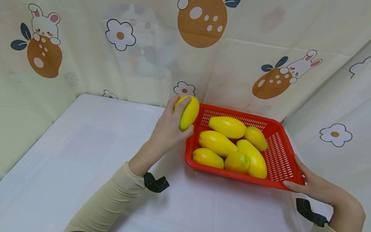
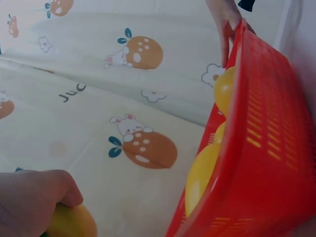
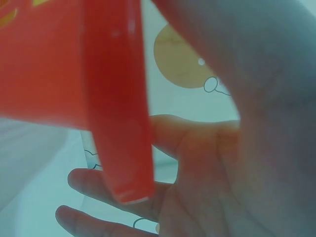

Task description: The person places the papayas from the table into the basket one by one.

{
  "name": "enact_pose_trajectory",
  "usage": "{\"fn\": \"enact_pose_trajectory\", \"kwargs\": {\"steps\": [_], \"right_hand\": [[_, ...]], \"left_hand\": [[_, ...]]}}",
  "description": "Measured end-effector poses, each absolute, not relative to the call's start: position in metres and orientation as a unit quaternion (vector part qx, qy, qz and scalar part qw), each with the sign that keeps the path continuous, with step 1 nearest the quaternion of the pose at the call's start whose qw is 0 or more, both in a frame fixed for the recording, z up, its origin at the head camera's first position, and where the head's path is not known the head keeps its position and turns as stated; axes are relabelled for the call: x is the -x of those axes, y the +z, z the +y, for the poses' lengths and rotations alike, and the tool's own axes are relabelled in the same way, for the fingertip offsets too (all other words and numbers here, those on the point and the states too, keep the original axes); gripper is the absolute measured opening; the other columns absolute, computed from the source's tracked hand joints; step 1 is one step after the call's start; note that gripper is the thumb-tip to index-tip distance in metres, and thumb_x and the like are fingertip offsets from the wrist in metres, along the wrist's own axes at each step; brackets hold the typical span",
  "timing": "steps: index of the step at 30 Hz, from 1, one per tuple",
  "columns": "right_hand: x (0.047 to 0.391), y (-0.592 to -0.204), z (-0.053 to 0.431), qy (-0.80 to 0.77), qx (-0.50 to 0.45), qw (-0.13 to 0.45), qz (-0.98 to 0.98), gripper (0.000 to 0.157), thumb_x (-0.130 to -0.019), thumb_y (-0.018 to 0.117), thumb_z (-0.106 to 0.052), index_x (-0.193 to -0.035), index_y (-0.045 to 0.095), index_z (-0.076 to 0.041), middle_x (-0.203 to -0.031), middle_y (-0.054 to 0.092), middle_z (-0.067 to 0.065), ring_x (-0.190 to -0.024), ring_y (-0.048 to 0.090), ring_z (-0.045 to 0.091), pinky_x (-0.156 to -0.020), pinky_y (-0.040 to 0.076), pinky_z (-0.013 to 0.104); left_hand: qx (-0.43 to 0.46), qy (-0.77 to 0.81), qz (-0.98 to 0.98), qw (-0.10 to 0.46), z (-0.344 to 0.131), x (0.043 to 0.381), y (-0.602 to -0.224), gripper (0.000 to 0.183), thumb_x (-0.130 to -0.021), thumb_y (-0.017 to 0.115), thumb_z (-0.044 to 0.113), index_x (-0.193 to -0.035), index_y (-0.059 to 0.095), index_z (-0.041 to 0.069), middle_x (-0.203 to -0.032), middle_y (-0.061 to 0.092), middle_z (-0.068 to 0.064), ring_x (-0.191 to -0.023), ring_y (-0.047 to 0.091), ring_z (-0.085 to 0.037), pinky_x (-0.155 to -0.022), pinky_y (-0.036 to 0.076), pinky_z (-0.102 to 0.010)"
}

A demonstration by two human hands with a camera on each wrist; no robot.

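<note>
My left hand (image 1: 171, 125) grips a yellow mango (image 1: 189, 112), fingers over its far side and thumb below, just left of a red plastic basket (image 1: 282, 129). In the left wrist view the same mango (image 2: 74, 222) shows only partly under the hand. Several yellow fruits, mostly mango-shaped, lie in the basket; one is a long curved mango (image 1: 253, 159), another a rounder orange-yellow fruit (image 1: 237, 162). At the basket's right end my right hand (image 1: 316, 185) holds the rim, thumb on the near corner. The right wrist view shows its fingers (image 3: 98, 190) reaching behind the rim.
The basket stands on a white-covered table (image 1: 87, 145), whose surface extends to the left. A patterned cloth curtain (image 1: 145, 64) rises behind the table, and another cloth side (image 1: 333, 145) stands at the right.
</note>
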State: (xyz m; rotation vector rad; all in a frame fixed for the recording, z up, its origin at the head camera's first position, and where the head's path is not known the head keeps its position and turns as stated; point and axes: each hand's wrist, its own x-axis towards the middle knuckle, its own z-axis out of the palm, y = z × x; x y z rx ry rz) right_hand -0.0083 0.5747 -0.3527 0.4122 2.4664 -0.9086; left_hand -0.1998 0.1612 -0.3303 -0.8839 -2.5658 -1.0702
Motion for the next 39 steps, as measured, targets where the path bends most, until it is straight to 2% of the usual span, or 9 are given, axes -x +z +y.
{"fn": "enact_pose_trajectory", "kwargs": {"steps": [9, 18, 25, 28, 34, 39], "right_hand": [[0.008, -0.354, 0.576, -0.338, -0.145, 0.237, 0.899, 0.103, -0.091, 0.056, -0.041, -0.141, -0.032, -0.029, -0.146, -0.001, 0.039, -0.118, 0.021, 0.054, -0.081, 0.052, 0.057], [0.008, -0.355, 0.577, -0.336, -0.141, 0.234, 0.901, 0.102, -0.091, 0.057, -0.041, -0.141, -0.032, -0.031, -0.147, 0.0, 0.038, -0.119, 0.021, 0.053, -0.081, 0.051, 0.058], [0.008, -0.353, 0.575, -0.327, -0.145, 0.233, 0.904, 0.103, -0.091, 0.056, -0.042, -0.142, -0.031, -0.026, -0.146, -0.001, 0.04, -0.119, 0.02, 0.055, -0.081, 0.052, 0.057], [0.007, -0.352, 0.574, -0.322, -0.145, 0.236, 0.905, 0.103, -0.091, 0.055, -0.043, -0.142, -0.032, -0.024, -0.145, -0.001, 0.04, -0.118, 0.02, 0.054, -0.082, 0.052, 0.057], [0.007, -0.35, 0.573, -0.317, -0.145, 0.24, 0.906, 0.102, -0.091, 0.054, -0.044, -0.142, -0.032, -0.023, -0.145, -0.001, 0.04, -0.118, 0.021, 0.054, -0.083, 0.051, 0.058], [0.007, -0.35, 0.573, -0.318, -0.144, 0.241, 0.905, 0.102, -0.092, 0.053, -0.044, -0.142, -0.032, -0.022, -0.145, -0.001, 0.041, -0.117, 0.022, 0.054, -0.082, 0.051, 0.057]], "left_hand": [[0.342, -0.367, -0.858, 0.111, 0.174, 0.191, -0.339, 0.074, -0.082, 0.067, 0.026, -0.145, 0.03, 0.027, -0.15, 0.024, -0.008, -0.104, 0.053, -0.025, -0.079, 0.056, -0.032], [0.37, -0.339, -0.86, 0.089, 0.185, 0.185, -0.349, 0.073, -0.083, 0.067, 0.027, -0.146, 0.029, 0.029, -0.15, 0.024, -0.01, -0.115, 0.05, -0.025, -0.088, 0.054, -0.034], [0.383, -0.326, -0.862, 0.059, 0.193, 0.18, -0.356, 0.075, -0.083, 0.067, 0.025, -0.147, 0.028, 0.034, -0.152, 0.021, -0.01, -0.122, 0.048, -0.026, -0.092, 0.052, -0.036], [0.396, -0.321, -0.859, 0.05, 0.196, 0.177, -0.358, 0.076, -0.083, 0.067, 0.024, -0.146, 0.026, 0.032, -0.152, 0.022, -0.009, -0.123, 0.048, -0.025, -0.094, 0.051, -0.035], [0.423, -0.308, -0.851, 0.035, 0.201, 0.171, -0.362, 0.068, -0.083, 0.066, 0.025, -0.14, 0.029, 0.017, -0.151, 0.027, -0.008, -0.13, 0.044, -0.021, -0.102, 0.045, -0.033], [0.443, -0.298, -0.845, 0.032, 0.205, 0.167, -0.369, 0.066, -0.083, 0.068, 0.025, -0.139, 0.034, 0.021, -0.153, 0.023, -0.009, -0.124, 0.05, -0.022, -0.096, 0.05, -0.031]]}}
